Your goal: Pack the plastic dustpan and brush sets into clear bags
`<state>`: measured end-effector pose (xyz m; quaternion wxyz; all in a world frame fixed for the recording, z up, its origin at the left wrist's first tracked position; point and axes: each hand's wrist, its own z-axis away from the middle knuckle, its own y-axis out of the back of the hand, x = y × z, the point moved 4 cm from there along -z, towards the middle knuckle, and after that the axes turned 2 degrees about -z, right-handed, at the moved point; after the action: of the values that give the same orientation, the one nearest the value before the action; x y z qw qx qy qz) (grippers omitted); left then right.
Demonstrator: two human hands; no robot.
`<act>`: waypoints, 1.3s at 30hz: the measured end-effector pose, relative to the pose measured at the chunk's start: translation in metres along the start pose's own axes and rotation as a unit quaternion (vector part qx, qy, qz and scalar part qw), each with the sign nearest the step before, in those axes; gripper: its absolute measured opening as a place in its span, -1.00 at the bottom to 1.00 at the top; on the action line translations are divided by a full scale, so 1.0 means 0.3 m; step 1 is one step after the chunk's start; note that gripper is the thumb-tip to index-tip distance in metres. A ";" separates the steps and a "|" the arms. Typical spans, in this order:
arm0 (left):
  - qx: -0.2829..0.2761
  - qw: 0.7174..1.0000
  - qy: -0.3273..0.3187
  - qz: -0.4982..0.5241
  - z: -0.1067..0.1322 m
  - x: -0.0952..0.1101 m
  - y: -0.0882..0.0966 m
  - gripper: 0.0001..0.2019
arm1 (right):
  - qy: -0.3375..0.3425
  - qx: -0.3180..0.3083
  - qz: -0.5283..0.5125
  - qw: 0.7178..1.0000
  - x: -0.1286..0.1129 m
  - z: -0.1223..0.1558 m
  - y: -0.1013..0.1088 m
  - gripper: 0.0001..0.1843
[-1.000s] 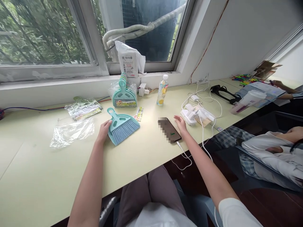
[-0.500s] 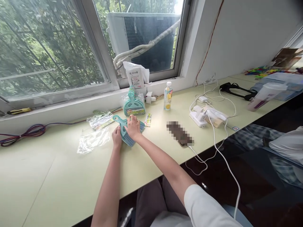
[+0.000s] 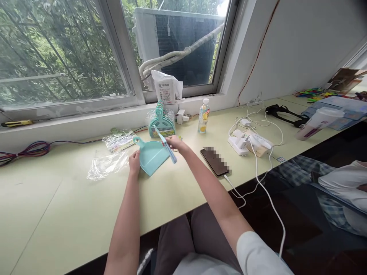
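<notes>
My left hand [image 3: 134,161] grips the left edge of a teal dustpan [image 3: 154,156] that lies on the table [image 3: 86,214]. In my right hand [image 3: 175,142] is a small teal brush [image 3: 165,143], held edge-on just above the dustpan's right side and apart from it. Behind them, a stack of similar dustpan and brush sets [image 3: 162,124] leans upright by the sill. To the left are a clear plastic wrapper [image 3: 106,165] and a packaged item [image 3: 119,140] in plastic. A small printed card behind my right hand is mostly hidden.
A drink bottle [image 3: 203,116] stands right of the stack. Farther right are a phone [image 3: 215,162] on a white cable, a power strip [image 3: 240,144], a black strap [image 3: 286,113] and a lidded cup [image 3: 319,123]. Bundled wires [image 3: 27,151] lie left. Another person [image 3: 348,183] sits at right.
My right hand has lifted the brush off the dustpan, moved it to the right and turned it edge-on. The dustpan's inner face now shows. My left hand still holds its edge.
</notes>
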<state>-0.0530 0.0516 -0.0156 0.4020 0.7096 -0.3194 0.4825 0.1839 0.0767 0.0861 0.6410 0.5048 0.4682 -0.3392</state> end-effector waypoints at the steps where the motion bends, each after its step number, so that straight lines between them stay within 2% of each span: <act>1: 0.002 1.000 0.003 -0.016 -0.002 -0.006 0.007 -0.50 | -0.004 0.003 0.051 0.999 0.004 0.022 0.040 -0.73; 3: -0.010 0.999 0.009 -0.052 -0.002 -0.013 0.013 -0.54 | -0.022 0.025 0.238 0.971 0.022 0.071 0.098 -0.79; 5: -0.032 0.997 0.009 -0.074 0.003 -0.010 0.012 -0.62 | -0.041 0.049 0.395 0.916 0.053 0.116 0.118 -0.78; 7: -0.046 0.995 0.001 -0.085 0.009 0.000 0.011 -0.68 | -0.057 0.059 0.458 0.885 0.093 0.148 0.105 -0.72; 9: -0.056 0.994 -0.009 -0.096 0.015 0.009 0.012 -0.70 | -0.066 0.060 0.467 0.880 0.131 0.168 0.081 -0.71; 12: -0.048 0.990 -0.026 -0.131 0.019 0.013 0.023 -0.65 | -0.068 0.066 0.463 0.881 0.170 0.193 0.069 -0.72; 15: -0.015 0.987 -0.046 -0.153 0.016 0.010 0.037 -0.62 | -0.028 0.118 0.403 0.907 0.192 0.233 0.125 -0.72; 18: 0.008 0.989 -0.061 -0.138 0.018 0.011 0.042 -0.63 | 0.069 0.209 0.241 0.945 0.238 0.300 0.263 -0.67; 20: 0.013 0.989 -0.072 -0.131 0.024 0.021 0.040 -0.67 | 0.127 0.255 0.140 0.948 0.303 0.353 0.384 -0.61; 21: 0.015 0.989 -0.076 -0.129 0.028 0.028 0.038 -0.70 | 0.137 0.263 0.102 0.950 0.347 0.378 0.444 -0.58; 23: 0.026 0.989 -0.080 -0.123 0.037 0.041 0.033 -0.74 | 0.115 0.241 0.074 0.961 0.442 0.415 0.544 -0.54; 25: 0.047 0.988 -0.080 -0.121 0.044 0.049 0.030 -0.68 | 0.094 0.205 0.074 0.971 0.517 0.440 0.609 -0.51; 28: 0.068 0.985 -0.089 -0.134 0.050 0.055 0.024 -0.57 | 0.062 0.170 0.110 0.977 0.576 0.452 0.642 -0.52; 32: 0.076 0.983 -0.100 -0.136 0.050 0.056 0.024 -0.57 | 0.034 0.174 0.148 0.973 0.598 0.438 0.633 -0.54; 36: 0.079 0.986 -0.094 -0.115 0.048 0.054 0.032 -0.55 | 0.050 0.207 0.091 0.973 0.608 0.447 0.644 -0.46; 39: 0.074 0.987 -0.089 -0.109 0.047 0.053 0.032 -0.61 | 0.068 0.201 0.050 0.976 0.614 0.458 0.654 -0.48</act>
<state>-0.0498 0.0335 -0.0010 0.3687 0.8081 -0.2378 0.3931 0.4584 0.0021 -0.0159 0.5093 0.6677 0.4073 -0.3589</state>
